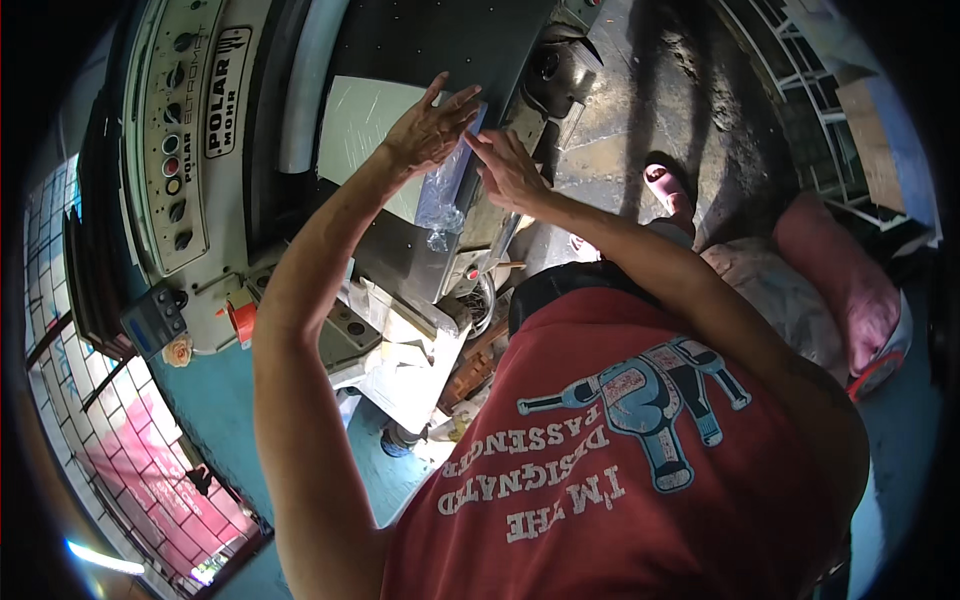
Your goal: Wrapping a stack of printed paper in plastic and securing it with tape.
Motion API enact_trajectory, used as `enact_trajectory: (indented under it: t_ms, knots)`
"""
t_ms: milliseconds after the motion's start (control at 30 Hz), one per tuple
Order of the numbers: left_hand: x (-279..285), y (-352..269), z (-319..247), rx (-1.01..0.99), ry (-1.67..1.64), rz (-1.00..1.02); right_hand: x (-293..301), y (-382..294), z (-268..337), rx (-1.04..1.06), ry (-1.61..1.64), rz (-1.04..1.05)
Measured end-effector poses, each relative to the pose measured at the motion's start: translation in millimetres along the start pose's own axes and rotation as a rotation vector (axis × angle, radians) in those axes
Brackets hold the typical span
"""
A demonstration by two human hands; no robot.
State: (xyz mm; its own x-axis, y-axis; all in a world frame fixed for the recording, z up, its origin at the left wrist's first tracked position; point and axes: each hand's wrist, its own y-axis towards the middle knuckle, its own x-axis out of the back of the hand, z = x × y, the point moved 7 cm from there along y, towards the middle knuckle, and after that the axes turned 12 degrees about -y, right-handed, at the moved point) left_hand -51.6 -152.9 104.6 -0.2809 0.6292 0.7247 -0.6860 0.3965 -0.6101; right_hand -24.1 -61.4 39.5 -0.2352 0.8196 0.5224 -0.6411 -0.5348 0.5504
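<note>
A pale grey-green sheet or flat stack (367, 127) with fine light lines lies on the dark metal table (397, 259) of a Polar Mohr paper cutter. Along its near side is a blue-violet strip or block (439, 196) with crumpled clear plastic film (444, 225) at its lower end. Over this strip, my left hand (435, 129) has its fingers spread. Close beside it, at the strip's outer edge, is my right hand (510, 171), index finger extended towards the left hand and other fingers partly bent. Whether either hand touches the film cannot be told.
The cutter's control panel (176, 142) stands at left, beside a grey cylindrical bar (311, 90). Below the table are a brightly lit white tray or surface (420, 375) and a red push button (472, 274). Stuffed sacks (780, 289) lie at right, near a white metal rack (832, 116).
</note>
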Motion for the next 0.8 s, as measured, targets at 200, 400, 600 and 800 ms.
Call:
enact_trajectory:
  t_ms: [200,400,600,800]
  knots:
    - [-8,-19,-34,-0.068,0.214,0.151,-18,-78,72,-0.179,-0.048,0.044]
    - [-12,-28,-42,-0.108,0.182,0.105,-42,-66,98,-0.212,-0.165,0.019]
    - [-11,-28,-41,-0.114,0.117,0.049,-42,-66,87,-0.152,-0.086,-0.114]
    - [-9,-28,-40,-0.101,0.087,0.057,-31,-67,71,-0.097,0.154,-0.226]
